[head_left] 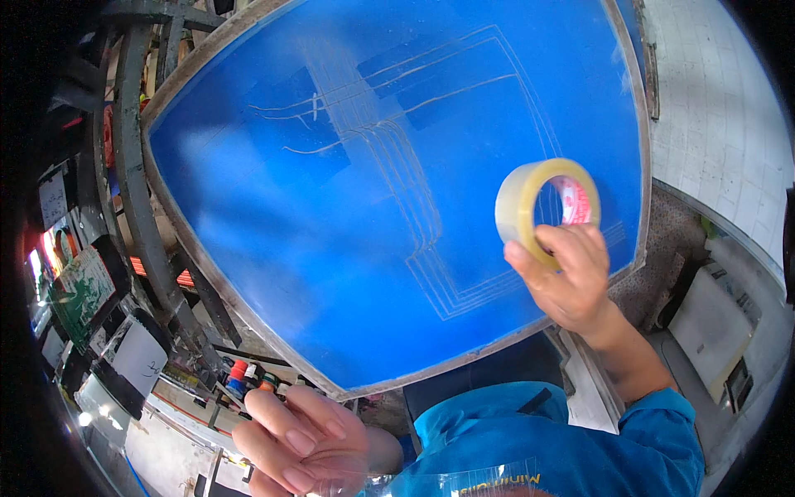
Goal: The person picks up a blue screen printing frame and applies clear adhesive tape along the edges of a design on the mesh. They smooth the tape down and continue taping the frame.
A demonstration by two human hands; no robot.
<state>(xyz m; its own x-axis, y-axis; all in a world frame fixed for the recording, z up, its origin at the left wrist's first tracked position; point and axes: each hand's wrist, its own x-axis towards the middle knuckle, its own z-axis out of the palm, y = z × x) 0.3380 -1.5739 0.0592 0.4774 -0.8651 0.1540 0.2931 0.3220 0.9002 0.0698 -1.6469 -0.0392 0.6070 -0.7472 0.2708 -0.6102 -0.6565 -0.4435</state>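
Observation:
My right hand (571, 277) is closed around the lower rim of a roll of clear packing tape (513, 203), thumb outside and fingers through the core. It holds the roll above the right part of a large blue screen-printing frame (273, 240), whose sheet bears pale line patterns and a greyish band. Off the frame's near corner, at the lower left, my left hand (310, 443) is raised with its fingers loosely bent and apart. No object shows between those fingers; the thumb is hidden. A clear strip (464, 483) crosses the bottom edge beside this hand.
Grey metal bars (137, 166) stand along the left. Below them are a green printed panel (83, 290), a white sheet (139, 356) and several small bottles (240, 373). A white tiled surface (716, 91) lies at the right, with a pale board (712, 327) leaning below it.

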